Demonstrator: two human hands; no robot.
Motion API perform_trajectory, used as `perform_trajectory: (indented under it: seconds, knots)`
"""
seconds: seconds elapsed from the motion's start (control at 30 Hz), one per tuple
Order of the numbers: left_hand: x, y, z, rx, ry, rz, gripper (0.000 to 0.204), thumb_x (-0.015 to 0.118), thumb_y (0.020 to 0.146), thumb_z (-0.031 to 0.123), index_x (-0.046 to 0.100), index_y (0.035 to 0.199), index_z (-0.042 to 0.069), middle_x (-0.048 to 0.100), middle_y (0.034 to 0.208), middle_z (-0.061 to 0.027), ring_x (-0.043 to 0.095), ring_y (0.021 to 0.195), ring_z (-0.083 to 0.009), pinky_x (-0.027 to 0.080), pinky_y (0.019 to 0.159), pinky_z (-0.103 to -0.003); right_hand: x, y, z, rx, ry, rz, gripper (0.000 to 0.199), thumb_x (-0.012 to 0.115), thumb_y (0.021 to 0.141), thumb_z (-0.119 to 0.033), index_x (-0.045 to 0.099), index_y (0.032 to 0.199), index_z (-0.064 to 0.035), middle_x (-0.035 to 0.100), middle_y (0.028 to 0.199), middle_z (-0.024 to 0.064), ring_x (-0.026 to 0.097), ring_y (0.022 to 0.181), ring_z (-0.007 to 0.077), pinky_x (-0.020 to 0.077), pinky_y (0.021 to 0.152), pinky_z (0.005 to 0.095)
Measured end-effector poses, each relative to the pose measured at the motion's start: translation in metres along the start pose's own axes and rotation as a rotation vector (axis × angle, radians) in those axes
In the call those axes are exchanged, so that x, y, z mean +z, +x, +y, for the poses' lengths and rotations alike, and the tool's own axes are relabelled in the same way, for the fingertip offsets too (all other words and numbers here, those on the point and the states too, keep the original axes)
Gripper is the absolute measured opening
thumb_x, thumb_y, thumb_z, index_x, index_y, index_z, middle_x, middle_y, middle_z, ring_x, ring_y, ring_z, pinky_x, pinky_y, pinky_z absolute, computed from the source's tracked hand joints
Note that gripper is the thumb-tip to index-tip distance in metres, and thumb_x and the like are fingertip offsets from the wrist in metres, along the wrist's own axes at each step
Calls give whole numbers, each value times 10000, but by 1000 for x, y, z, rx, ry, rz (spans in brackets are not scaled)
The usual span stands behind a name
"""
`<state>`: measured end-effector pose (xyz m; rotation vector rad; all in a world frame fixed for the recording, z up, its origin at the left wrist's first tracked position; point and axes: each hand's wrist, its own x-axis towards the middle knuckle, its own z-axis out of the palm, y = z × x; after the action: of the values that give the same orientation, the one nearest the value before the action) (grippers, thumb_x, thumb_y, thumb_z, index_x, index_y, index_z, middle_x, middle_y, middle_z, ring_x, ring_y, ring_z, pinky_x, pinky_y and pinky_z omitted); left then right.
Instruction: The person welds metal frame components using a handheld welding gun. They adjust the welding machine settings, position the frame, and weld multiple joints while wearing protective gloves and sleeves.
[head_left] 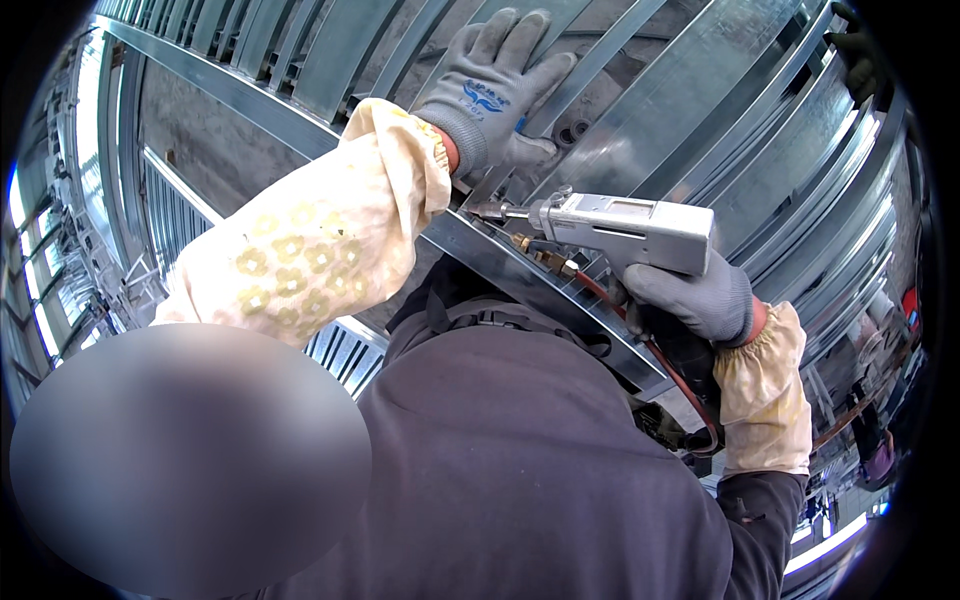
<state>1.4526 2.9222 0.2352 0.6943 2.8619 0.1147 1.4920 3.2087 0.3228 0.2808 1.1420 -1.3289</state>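
Note:
My right hand (695,295), in a grey glove, is wrapped round the grip of a silver handheld welding gun (630,228). The gun points left, and its nozzle tip (485,210) is at the joint between a slat and the long metal rail (530,275). Brass fittings and a red hose (650,345) run beneath it. My left hand (495,90), also gloved in grey, lies with fingers spread on the metal slats (575,95) just beyond the nozzle. Whether the tip touches the metal I cannot tell.
Wide galvanised slats (680,120) fill the far side and the right. Another long rail (220,80) runs along the upper left. A slatted metal panel (345,345) stands below my left sleeve. Another person's dark glove (858,60) shows at the upper right.

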Motion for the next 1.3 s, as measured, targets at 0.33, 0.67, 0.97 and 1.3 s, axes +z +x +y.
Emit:
perform_trajectory:
  seconds: [0.33, 0.67, 0.97, 1.3]
  knots:
    - [-1, 1, -1, 17, -1, 15, 978, 829, 635, 589, 471, 1484, 263, 255, 1591, -193, 214, 1476, -415, 223, 1191, -555, -2, 1, -4, -21, -48, -41, 583, 660, 965, -212, 433, 1466, -20, 664, 920, 108, 652, 659, 146, 553, 601, 295]
    - [5, 1, -2, 14, 6, 3, 977, 808, 653, 599, 455, 1498, 258, 236, 1592, -200, 186, 1485, -416, 197, 1194, -570, 1, 1, -6, -2, -23, -6, 473, 714, 954, -256, 557, 1337, -27, 672, 858, 54, 646, 672, 106, 537, 575, 262]
    - [4, 1, -2, 32, -4, 12, 968, 803, 657, 598, 461, 1493, 250, 237, 1590, -202, 183, 1484, -415, 183, 1193, -569, -1, -2, -3, 13, -25, 1, 508, 725, 947, -264, 543, 1361, -34, 674, 868, 57, 645, 673, 110, 541, 583, 266]
    - [3, 1, -2, 30, -26, 39, 961, 818, 648, 586, 471, 1485, 265, 249, 1591, -178, 195, 1475, -404, 196, 1187, -559, -2, -5, -3, 15, -20, -16, 580, 710, 953, -258, 477, 1449, -66, 660, 875, 44, 637, 687, 105, 535, 597, 271]
